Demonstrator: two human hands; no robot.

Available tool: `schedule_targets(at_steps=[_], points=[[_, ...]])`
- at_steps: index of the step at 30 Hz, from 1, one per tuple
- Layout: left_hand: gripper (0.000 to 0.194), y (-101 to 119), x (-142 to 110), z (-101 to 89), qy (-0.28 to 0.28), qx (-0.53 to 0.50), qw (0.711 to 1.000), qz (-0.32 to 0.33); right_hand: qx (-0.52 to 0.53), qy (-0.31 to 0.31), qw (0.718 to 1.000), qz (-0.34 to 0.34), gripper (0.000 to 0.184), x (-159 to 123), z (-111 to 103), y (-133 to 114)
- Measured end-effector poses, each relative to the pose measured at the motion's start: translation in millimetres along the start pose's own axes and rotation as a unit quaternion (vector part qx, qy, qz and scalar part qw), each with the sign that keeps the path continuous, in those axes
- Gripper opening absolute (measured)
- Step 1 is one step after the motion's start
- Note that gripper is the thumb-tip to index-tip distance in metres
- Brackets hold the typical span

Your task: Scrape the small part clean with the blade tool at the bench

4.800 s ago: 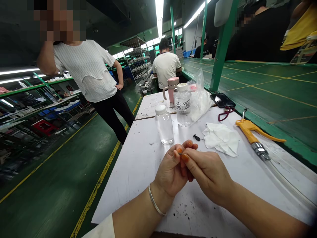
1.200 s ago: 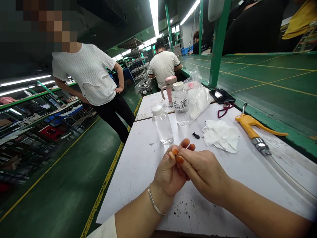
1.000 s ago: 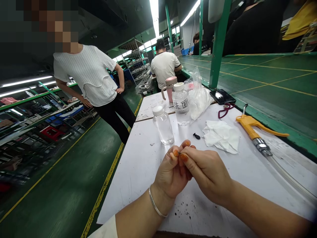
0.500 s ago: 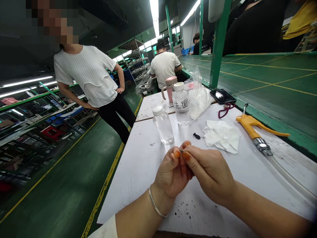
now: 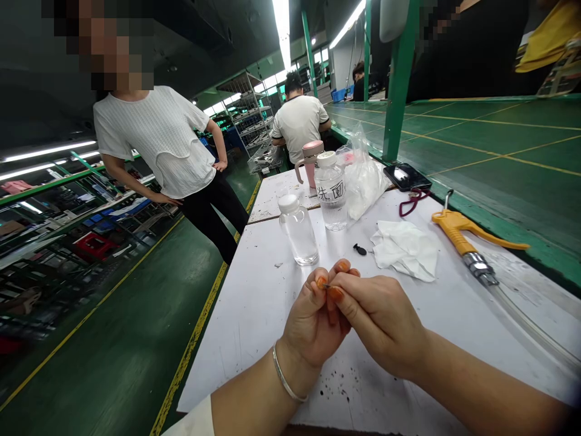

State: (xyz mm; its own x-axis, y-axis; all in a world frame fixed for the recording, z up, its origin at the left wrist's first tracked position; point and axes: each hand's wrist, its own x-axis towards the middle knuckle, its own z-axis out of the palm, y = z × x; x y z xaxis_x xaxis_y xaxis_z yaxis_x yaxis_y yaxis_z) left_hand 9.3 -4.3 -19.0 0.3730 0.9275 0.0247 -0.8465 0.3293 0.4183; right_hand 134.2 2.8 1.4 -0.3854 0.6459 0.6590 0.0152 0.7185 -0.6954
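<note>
My left hand (image 5: 313,321) and my right hand (image 5: 376,321) meet above the white table (image 5: 245,339), fingertips together. Between them is a tiny dark part (image 5: 325,286), mostly hidden and too small to identify. A similar small black piece (image 5: 359,249) lies on the table beyond my fingers, apart from both hands. Nearby stand a clear plastic bottle (image 5: 297,238) with a white cap and a labelled bottle (image 5: 331,192). A crumpled white tissue (image 5: 403,251) lies to the right.
A yellow air blow gun (image 5: 458,233) with clear hose lies at the right edge. Farther back are a pink tumbler (image 5: 310,163), plastic bag (image 5: 363,175) and phone (image 5: 407,177). A standing person (image 5: 158,145) is to the left; a seated person (image 5: 299,124) is beyond.
My fingertips stay pinched together and shift only slightly. The standing person's arm has come down from near the head to the hip area.
</note>
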Motion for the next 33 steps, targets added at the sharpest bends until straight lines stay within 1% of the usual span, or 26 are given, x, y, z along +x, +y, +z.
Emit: schedule_targets(at_steps=[2, 7, 10, 14, 19, 21, 27, 33], points=[[0.018, -0.9, -0.6, -1.0, -0.005, -0.008, 1.000, 0.000, -0.010, -0.003, 1.000, -0.002, 0.028, 0.1, 0.0, 0.1], [0.021, -2.7, -1.2, -2.6, 0.018, 0.000, 1.000, 0.007, -0.018, -0.005, 1.000, -0.010, 0.027, 1.3, -0.1, -0.7], [0.021, -3.2, -0.9, -3.4, 0.018, -0.005, 1.000, 0.003, -0.020, -0.004, 1.000, -0.022, 0.027, 2.1, 0.1, -1.1], [0.022, -3.4, -1.0, -4.5, 0.014, 0.001, 1.000, -0.007, -0.052, -0.001, 0.998, -0.036, 0.026, 3.7, 0.9, -1.1], [0.036, -3.5, -1.7, -3.9, 0.028, 0.003, 0.999, -0.026, -0.056, 0.000, 0.997, -0.050, 0.027, 6.0, 1.1, -0.1], [0.038, -3.4, -1.4, -2.7, 0.036, 0.002, 0.999, -0.029, -0.060, -0.004, 0.997, -0.052, 0.026, 6.3, 0.6, 0.6], [0.031, -2.6, -0.4, -0.6, 0.038, -0.003, 0.999, -0.033, -0.105, -0.018, 0.992, -0.060, 0.023, 5.8, -1.7, 2.0], [0.031, -2.9, -1.9, -1.1, 0.054, 0.010, 0.998, -0.034, -0.134, -0.016, 0.988, -0.071, 0.020, 5.3, -1.9, 3.6]])
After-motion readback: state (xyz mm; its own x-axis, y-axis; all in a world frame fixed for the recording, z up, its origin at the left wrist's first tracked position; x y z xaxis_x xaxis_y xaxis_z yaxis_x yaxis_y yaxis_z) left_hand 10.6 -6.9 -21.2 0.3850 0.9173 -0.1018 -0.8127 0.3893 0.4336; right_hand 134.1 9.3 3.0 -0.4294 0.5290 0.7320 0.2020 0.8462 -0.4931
